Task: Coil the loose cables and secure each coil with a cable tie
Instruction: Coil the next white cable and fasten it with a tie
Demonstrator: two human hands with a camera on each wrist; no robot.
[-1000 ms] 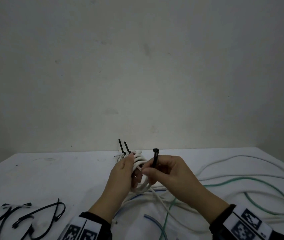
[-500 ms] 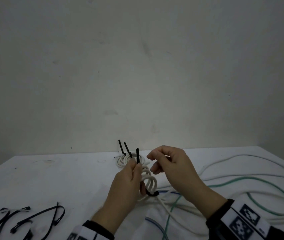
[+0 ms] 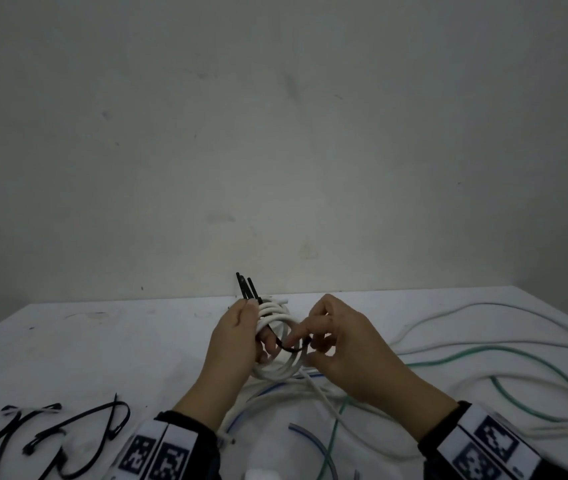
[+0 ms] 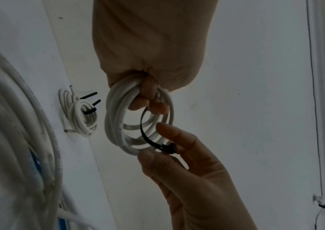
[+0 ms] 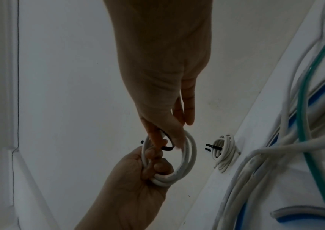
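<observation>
While my left hand (image 3: 237,337) clenches the white coil (image 3: 277,341) at lower centre, I judge its loops could spring apart if that squeeze eases. Just right, my right hand (image 3: 339,344) pinches the head of the black cable tie (image 4: 147,132); a fumble would drop it. Below lies a white table (image 3: 109,344), with a bare grey wall (image 3: 275,133) filling the upper frame.

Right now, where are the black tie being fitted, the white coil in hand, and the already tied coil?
black cable tie (image 4: 145,137): left wrist view, mid strap.
held white coil (image 4: 114,124): left wrist view, left arc.
finished coil (image 4: 78,118): left wrist view, its loops.
</observation>
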